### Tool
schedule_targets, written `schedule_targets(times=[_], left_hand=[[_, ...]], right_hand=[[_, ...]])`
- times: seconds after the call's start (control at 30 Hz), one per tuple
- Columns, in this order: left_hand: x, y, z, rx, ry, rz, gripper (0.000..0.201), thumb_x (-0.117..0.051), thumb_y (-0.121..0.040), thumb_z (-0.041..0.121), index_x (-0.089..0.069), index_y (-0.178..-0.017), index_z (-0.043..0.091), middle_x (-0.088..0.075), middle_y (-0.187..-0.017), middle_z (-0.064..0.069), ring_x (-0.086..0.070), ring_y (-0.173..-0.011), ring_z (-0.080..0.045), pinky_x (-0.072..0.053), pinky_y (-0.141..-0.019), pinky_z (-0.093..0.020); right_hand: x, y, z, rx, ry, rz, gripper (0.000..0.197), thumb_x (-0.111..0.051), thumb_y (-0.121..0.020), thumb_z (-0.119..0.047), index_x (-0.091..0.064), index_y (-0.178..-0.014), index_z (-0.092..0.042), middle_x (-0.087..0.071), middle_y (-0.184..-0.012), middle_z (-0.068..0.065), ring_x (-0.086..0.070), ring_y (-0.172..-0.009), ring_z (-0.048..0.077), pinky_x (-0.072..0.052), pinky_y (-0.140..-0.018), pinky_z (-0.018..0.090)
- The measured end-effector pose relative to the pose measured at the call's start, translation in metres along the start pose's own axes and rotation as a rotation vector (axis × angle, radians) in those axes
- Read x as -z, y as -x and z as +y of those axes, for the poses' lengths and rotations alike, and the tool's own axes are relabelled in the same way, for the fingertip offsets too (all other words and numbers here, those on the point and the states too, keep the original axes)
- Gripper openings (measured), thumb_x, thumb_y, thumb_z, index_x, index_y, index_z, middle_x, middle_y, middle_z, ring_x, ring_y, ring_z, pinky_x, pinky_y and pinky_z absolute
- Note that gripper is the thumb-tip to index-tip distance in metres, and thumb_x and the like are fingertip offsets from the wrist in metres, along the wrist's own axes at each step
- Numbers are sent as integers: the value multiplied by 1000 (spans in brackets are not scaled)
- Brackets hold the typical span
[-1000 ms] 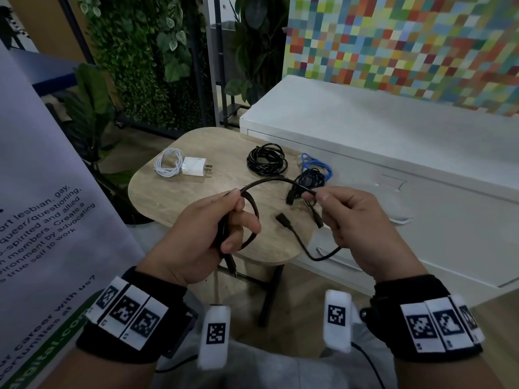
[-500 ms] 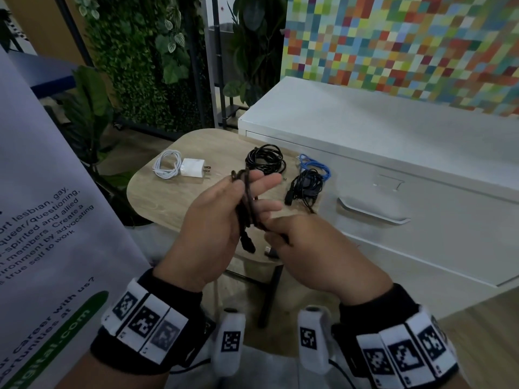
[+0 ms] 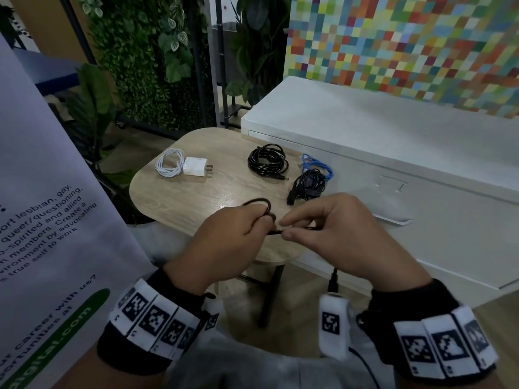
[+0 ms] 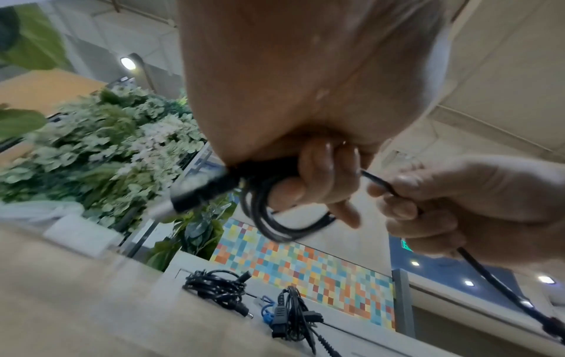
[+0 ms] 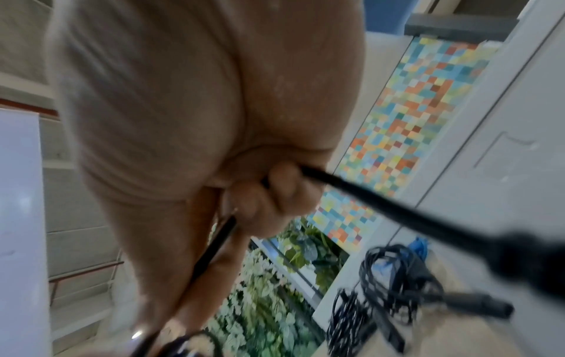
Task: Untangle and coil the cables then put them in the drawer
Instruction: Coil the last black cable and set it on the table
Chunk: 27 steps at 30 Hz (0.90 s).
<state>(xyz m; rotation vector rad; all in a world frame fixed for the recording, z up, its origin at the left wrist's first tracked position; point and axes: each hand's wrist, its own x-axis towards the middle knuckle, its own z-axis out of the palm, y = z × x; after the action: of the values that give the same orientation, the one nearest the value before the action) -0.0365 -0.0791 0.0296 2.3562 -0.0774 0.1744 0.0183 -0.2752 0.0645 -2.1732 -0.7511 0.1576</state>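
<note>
Showing a small rounded counter (image 3: 179, 200) of pale wood grain on a dark leg, set against a white drawer cabinet (image 3: 393, 153) whose top drawer front carries a white handle (image 3: 393, 219). Both hands work above the counter's near edge. The left hand (image 3: 230, 240) has its grip curled round several small loops of a black cable (image 3: 257, 204), with one plug end sticking out beside the fingers in the left wrist view. The right hand (image 3: 337, 237) pinches the same cable between thumb and fingertips just beside the left hand; from it the free length hangs down to a second plug (image 3: 333, 282). Neither hand touches the counter.

On the counter lie four other items. A coiled white cable (image 3: 168, 163) touches a white wall charger (image 3: 196, 167) at the far left. A coiled black cable with a barrel plug (image 3: 268, 161) lies near the middle of the far side. A loose bundle of black cables (image 3: 307, 186) lies at the right edge, partly over a blue cable (image 3: 317, 164).

Behind the cabinet stands a wall of small multicoloured squares (image 3: 407, 43). Behind the counter rises a wall of green foliage (image 3: 146, 60) with dark metal posts. A large white printed banner (image 3: 42, 234) fills the left foreground. The floor (image 3: 500, 310) beside the cabinet is wood-toned.
</note>
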Motion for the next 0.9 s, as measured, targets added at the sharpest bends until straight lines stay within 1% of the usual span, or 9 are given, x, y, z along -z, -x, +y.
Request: schedule_targets(times=[0.07, 0.17, 0.27, 0.37, 0.43, 0.53, 0.63, 0.77, 0.9], left_hand=[[3, 0, 0, 85, 234, -79, 45, -44, -104, 42, -72, -77, 19, -51, -55, 10, -45, -52, -6, -35, -59, -32], [9, 2, 3, 201, 516, -158, 54, -50, -106, 38, -69, -68, 5, -38, -50, 1, -33, -46, -11, -29, -51, -27], [14, 2, 1, 273, 773, -207, 51, -59, -94, 45, -63, -57, 10, -33, -43, 0, -25, -40, -12, -24, -44, -24], [14, 2, 2, 288, 1060, -313, 38, -62, -80, 43, -59, -56, 14, -25, -42, 6, -18, -36, -9, -15, -42, -25], [11, 3, 5, 281, 1180, -362, 34, -63, -75, 44, -58, -56, 16, -23, -42, 7, -18, -34, -7, -17, -41, -24], [4, 2, 13, 293, 1275, -401, 31, -63, -78, 40, -56, -58, 17, -20, -44, 8, -12, -37, -10, -19, -39, -23], [-2, -1, 16, 319, 1326, -375, 32, -56, -84, 36, -54, -59, 17, -12, -48, 5, -6, -40, -13, -14, -41, -26], [-2, -4, 14, 320, 1327, -318, 41, -58, -86, 49, -55, -59, 18, -14, -46, 7, -7, -38, -12, -15, -42, -26], [0, -3, 10, 333, 1235, -251, 44, -60, -88, 51, -58, -60, 18, -20, -42, 8, -16, -32, -6, -18, -40, -22]], right_hand=[[10, 0, 5, -12, -14, -7, 14, -86, -81, -25, -83, -89, -36, -74, -77, -25, -68, -76, -7, -45, -66, 8], [23, 2, 11, -39, -23, 1, 18, -82, -86, -21, -83, -97, -35, -76, -78, -24, -69, -78, -9, -44, -68, 5], [30, 2, 15, -61, -35, 27, 20, -75, -93, -20, -81, -103, -36, -77, -79, -15, -68, -74, -10, -44, -67, 4], [24, -6, 21, 36, 244, 161, 14, -69, -94, -37, -81, -100, -40, -67, -83, -16, -60, -84, 3, -43, -76, 25], [19, -11, 23, 37, 382, 272, 26, -59, -94, -51, -82, -91, -38, -58, -72, -15, -53, -75, 5, -36, -69, 30], [6, -17, 23, -5, 147, 411, 29, -61, -99, -39, -76, -79, -25, -63, -59, -17, -58, -60, 2, -41, -60, 29], [-14, -20, 17, -65, -277, 364, 30, -52, -106, -21, -71, -86, -13, -70, -64, 2, -67, -60, 15, -57, -64, 36], [-23, -16, 5, -176, -710, 229, 36, -44, -110, -15, -67, -85, -4, -63, -59, 4, -58, -52, 10, -47, -51, 18], [-23, -15, 2, -237, -829, 172, 37, -41, -111, -17, -62, -82, -5, -57, -58, 6, -54, -48, 10, -46, -48, 17]])
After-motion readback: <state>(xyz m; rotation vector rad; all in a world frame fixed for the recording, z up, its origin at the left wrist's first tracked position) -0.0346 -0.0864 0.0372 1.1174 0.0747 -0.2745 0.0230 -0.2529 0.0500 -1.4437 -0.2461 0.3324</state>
